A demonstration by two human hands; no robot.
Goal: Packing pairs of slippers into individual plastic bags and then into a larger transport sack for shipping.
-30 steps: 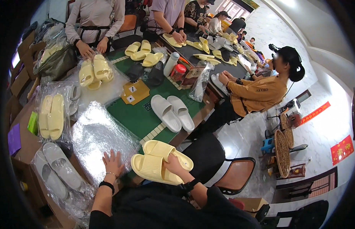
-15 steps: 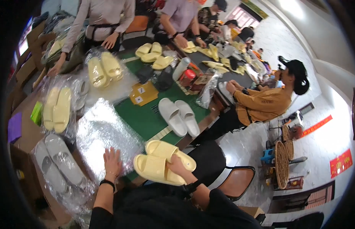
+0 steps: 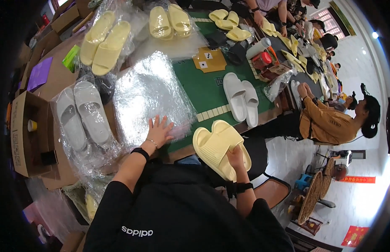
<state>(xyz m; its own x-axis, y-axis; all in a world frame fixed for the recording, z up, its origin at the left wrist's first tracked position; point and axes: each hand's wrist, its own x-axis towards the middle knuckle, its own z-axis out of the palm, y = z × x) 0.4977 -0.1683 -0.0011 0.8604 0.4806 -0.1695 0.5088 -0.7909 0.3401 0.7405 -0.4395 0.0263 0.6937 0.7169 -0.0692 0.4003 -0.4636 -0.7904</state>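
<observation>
Fingers of the left hand (image 3: 158, 131) lie spread and flat on a stack of clear plastic bags (image 3: 151, 94) on the green table (image 3: 203, 86); the right hand (image 3: 236, 156) grips a pair of pale yellow slides (image 3: 218, 148) at the table's near edge; bagged grey slides (image 3: 82, 117) lie left of the stack.

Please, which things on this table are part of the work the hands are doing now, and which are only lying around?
In use:
- pale yellow slippers, a pair held in the right hand
- clear plastic bags, a stack under the left hand

Lying about:
- white slippers on the green mat
- bagged grey slippers
- open cardboard box
- purple sheet
</observation>
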